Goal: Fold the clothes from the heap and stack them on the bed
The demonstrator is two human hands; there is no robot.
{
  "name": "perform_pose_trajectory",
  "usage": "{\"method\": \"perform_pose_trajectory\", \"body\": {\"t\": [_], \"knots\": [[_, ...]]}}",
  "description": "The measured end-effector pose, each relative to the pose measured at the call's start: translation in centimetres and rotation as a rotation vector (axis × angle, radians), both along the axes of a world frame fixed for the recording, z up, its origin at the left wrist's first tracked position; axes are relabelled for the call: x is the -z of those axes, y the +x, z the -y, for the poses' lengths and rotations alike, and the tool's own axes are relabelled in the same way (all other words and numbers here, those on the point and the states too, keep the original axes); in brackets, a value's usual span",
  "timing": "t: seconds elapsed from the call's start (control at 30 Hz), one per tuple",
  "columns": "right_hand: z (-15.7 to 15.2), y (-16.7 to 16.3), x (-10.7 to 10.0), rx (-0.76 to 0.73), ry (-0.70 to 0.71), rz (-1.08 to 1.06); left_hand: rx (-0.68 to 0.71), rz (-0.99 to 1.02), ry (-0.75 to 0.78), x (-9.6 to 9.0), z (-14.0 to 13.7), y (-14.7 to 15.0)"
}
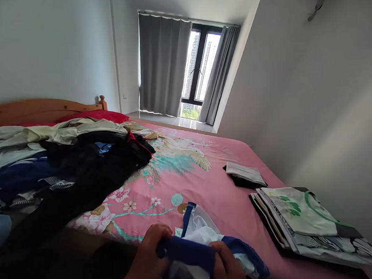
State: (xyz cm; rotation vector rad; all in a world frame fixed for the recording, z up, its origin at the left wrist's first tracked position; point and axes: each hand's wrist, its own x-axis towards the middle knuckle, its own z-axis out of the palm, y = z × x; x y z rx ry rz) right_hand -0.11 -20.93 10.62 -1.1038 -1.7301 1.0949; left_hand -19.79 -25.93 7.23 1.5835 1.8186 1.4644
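At the near edge of the bed, a light white and navy blue garment (192,251) is stretched between my two hands. My left hand (151,254) grips the left end of its dark blue band, fingers curled round the cloth. The other end of that band is in the closed fingers of my right hand (232,268). Beyond my hands, the rest of the garment lies crumpled on the bed, with a small white label beside my left fingers. Its lower part is blurred and cut off by the frame, so I cannot tell which kind of garment it is.
The bed's pink floral sheet (208,188) spreads ahead. A loose heap of dark and pale clothes (85,162) lies on the left. On the right are a stack of folded shirts (304,220) and a smaller folded pile (245,173). A wooden headboard (48,104) stands at far left.
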Motion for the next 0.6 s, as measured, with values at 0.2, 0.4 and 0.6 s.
{"method": "perform_pose_trajectory", "body": {"t": [0.2,0.4,0.6], "knots": [[-3.0,1.6,0.0,-0.069,0.025,-0.009,0.342,0.428,-0.352,-3.2,-0.4,0.3],[-1.9,0.4,-0.4,-0.157,-0.016,-0.094,0.325,0.303,-0.253,-4.6,-2.0,1.0],[-1.9,0.4,-2.2,-0.083,0.146,-0.017,0.275,-0.21,-0.233,-5.3,-2.6,0.8]]}}
